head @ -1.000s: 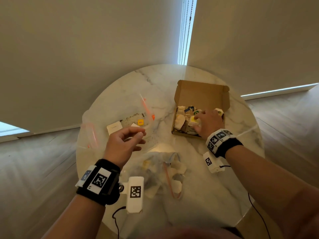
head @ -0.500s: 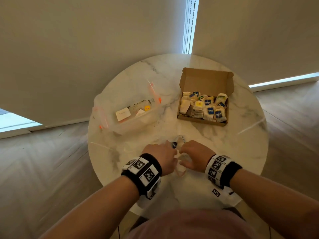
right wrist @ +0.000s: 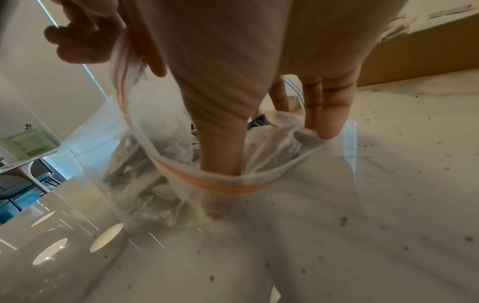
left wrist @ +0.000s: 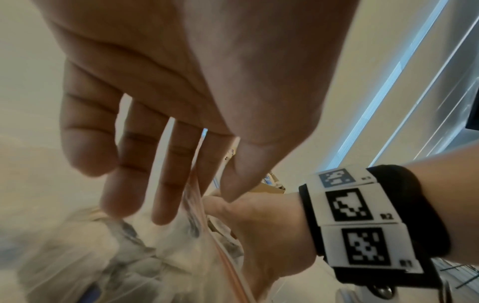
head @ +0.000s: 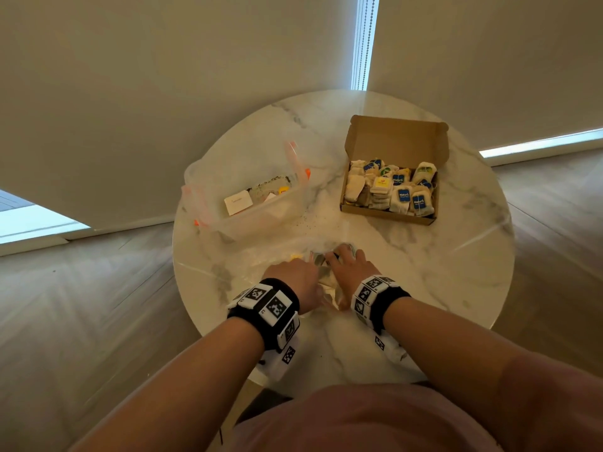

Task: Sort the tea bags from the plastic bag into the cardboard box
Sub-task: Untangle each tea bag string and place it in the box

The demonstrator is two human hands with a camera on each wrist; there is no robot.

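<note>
A clear plastic bag (head: 287, 256) with an orange zip strip (right wrist: 220, 182) lies near the table's front. My left hand (head: 310, 265) pinches its rim between thumb and fingers (left wrist: 160, 205) and holds the mouth up. My right hand (head: 346, 262) is inside the mouth. Its thumb (right wrist: 220, 143) presses down behind the zip strip, and its straight fingers (right wrist: 326, 114) touch the tea bags (right wrist: 274, 123) in the bag. The open cardboard box (head: 391, 138) sits at the back right, with several tea bags (head: 399, 197) in it.
A second clear plastic bag (head: 261, 220) stands open at the back left, holding a white card (head: 238, 202) and a few scraps. Tea crumbs dot the round marble table (head: 456, 256). Its front edge is just below my wrists.
My right hand left the cardboard box and came back to the plastic bag. My left hand dropped from above the table to the bag's rim. Now the right hand's fingers are inside the bag.
</note>
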